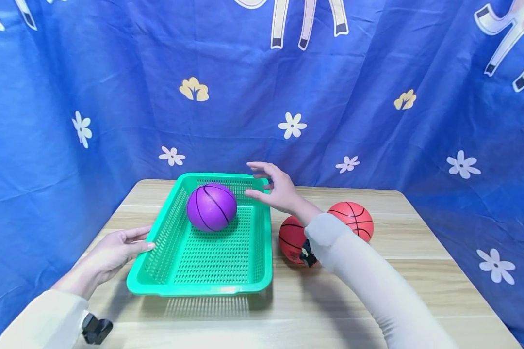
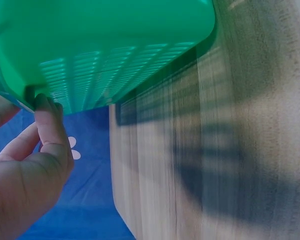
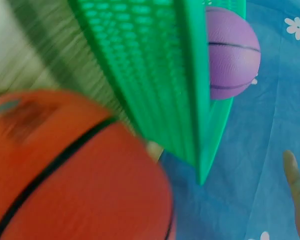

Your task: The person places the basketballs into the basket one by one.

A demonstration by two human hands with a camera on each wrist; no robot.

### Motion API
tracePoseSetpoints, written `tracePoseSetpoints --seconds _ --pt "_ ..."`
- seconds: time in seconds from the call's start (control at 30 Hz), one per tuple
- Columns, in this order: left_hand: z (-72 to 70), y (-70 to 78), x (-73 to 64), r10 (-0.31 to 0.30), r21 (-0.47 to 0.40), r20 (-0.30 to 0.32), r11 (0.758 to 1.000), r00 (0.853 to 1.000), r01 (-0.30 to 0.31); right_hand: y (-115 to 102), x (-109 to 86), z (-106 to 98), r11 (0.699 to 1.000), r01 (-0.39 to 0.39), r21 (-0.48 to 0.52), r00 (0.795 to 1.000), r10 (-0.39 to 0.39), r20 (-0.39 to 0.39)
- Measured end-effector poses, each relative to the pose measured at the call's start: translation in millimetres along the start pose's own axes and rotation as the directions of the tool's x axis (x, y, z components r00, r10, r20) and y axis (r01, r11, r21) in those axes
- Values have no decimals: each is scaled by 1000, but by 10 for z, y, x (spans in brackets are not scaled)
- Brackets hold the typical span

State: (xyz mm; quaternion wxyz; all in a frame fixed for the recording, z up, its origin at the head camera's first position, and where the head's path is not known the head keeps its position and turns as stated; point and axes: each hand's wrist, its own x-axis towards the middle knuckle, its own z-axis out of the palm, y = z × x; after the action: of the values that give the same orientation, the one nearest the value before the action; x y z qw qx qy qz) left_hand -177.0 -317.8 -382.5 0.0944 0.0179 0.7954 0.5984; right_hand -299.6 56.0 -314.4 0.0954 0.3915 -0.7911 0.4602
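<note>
A green perforated basket [image 1: 201,290] stands on the table, its long side running away from me. Inside it, toward the far left, lies a purple basketball [image 1: 211,207] with black lines. My left hand [image 1: 109,254] pinches the basket's left rim; the left wrist view shows the fingers [image 2: 52,125] at the green wall. Over the far right corner of the basket, my right hand [image 1: 279,189] is spread with nothing in it, thumb and fingers apart, a short way right of the purple ball. The right wrist view catches only part of its fingers [image 3: 296,190].
Two red basketballs rest on the table to the right of the basket. My right forearm partly covers the nearer one [image 1: 291,241]; the other [image 1: 353,220] lies behind it. A blue patterned curtain [image 1: 244,126] surrounds the back and sides of the wooden table [image 1: 410,286].
</note>
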Motion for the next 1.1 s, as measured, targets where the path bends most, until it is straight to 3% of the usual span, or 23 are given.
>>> tracePoseSetpoints --seconds 0.3,0.63,1.1 --pt "-7 -2 -5 -9 13 7 1000 1000 9 172 -265 -321 997 62 -48 998 -61 10" --pt "-9 -1 -2 -4 20 12 1000 1000 4 335 -537 -703 980 -5 -197 1000 2 -12" --pt "0 19 -3 -10 30 9 999 1000 10 633 -957 -1159 916 -79 -394 995 47 -89"
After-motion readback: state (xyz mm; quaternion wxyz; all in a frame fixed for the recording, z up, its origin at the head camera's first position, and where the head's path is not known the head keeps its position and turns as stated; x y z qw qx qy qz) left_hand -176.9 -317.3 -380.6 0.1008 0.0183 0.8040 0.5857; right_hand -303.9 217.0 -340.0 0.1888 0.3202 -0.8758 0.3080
